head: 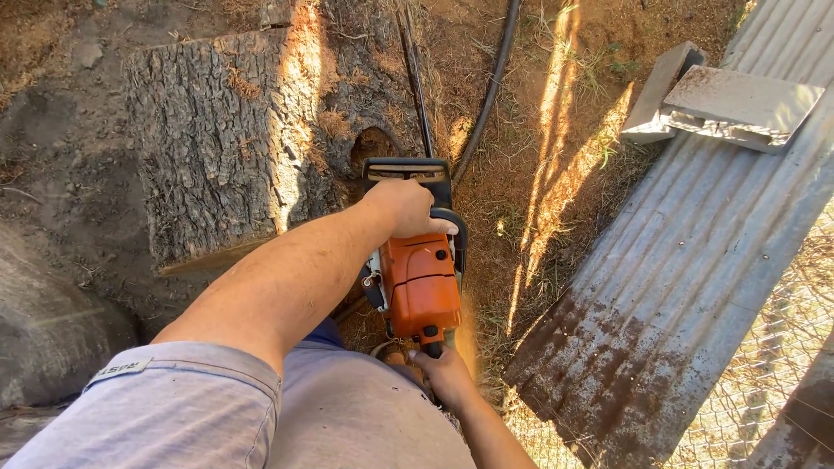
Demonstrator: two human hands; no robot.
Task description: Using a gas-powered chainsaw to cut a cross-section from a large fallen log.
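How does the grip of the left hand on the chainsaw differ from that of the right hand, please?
The left hand sits farther from the body, wrapped over the front handle atop the orange chainsaw, arm stretched out; the right hand sits close to the body at the rear handle, arm bent. The left hand shows its back, well lit; the right hand is partly shaded. Both are bare and closed on the saw.

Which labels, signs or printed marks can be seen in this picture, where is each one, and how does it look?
Small rectangular cloth label: sewn on the grey shirt sleeve of the left arm, pale grey with dark print.
No packages, signs or screens are in view; no label can be made out on the orange chainsaw held by the left hand and right hand.
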